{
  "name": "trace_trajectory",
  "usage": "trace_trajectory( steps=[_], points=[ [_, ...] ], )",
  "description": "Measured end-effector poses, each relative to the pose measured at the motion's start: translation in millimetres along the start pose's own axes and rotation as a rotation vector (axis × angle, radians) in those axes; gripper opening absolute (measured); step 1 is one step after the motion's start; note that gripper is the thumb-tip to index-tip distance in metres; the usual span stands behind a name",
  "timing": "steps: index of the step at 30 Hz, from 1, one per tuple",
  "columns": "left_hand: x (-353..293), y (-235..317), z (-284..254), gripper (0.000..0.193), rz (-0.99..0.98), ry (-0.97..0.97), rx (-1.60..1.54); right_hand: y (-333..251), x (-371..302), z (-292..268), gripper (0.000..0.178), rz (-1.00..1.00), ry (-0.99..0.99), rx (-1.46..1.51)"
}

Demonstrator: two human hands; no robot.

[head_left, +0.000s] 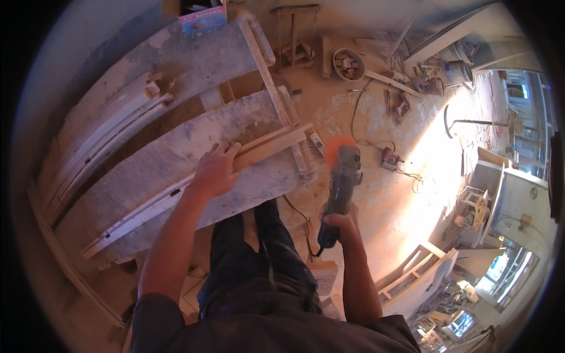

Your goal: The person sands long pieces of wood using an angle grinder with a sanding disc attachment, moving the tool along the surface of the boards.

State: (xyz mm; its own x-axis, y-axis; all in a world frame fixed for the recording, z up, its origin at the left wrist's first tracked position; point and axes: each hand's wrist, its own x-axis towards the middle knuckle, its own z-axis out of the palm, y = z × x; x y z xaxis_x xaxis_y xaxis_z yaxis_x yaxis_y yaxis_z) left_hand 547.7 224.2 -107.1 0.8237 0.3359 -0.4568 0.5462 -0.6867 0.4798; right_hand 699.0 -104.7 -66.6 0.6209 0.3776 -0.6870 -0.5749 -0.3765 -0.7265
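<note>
My right hand is wrapped around the body of a dark angle grinder, held up to the right of the workbench. Its orange disc looks smeared, and a cord hangs from its lower end. My left hand grips a long wooden bar from above, fingers over its far side. This bar lies slantwise along the bench, its bare wood end at the right and a white, slotted length toward the lower left. The grinder's disc is apart from the bar.
The dusty bench board has a crosspiece at its right end. More long white strips lie on the far board. On the floor are a bucket of wood blocks, a red power tool and loose cords. Wooden frames stand lower right.
</note>
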Motion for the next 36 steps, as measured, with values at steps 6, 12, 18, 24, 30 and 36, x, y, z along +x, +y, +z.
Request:
trace_trajectory(
  steps=[6, 12, 18, 24, 30, 36],
  points=[
    [5, 4, -5, 0.083, -0.113, -0.163, 0.07, -31, 60, 6, 0.043, -0.025, -0.156, -0.133],
    [11, 4, -9, 0.085, -0.14, -0.21, 0.005, -46, 88, 9, 0.045, -0.018, -0.244, -0.244],
    [14, 8, -12, 0.084, -0.173, -0.223, -0.027, -46, 102, -13, 0.044, -0.013, -0.36, -0.277],
    [14, 4, -6, 0.083, -0.13, -0.187, 0.002, -44, 102, -24, 0.045, 0.042, -0.367, -0.26],
    [13, 5, -3, 0.082, -0.139, -0.162, -0.007, -49, 128, -30, 0.056, -0.019, -0.399, -0.364],
    [3, 8, 7, 0.083, -0.123, -0.088, 0.006, -53, 105, -45, 0.048, 0.023, -0.296, -0.231]
  ],
)
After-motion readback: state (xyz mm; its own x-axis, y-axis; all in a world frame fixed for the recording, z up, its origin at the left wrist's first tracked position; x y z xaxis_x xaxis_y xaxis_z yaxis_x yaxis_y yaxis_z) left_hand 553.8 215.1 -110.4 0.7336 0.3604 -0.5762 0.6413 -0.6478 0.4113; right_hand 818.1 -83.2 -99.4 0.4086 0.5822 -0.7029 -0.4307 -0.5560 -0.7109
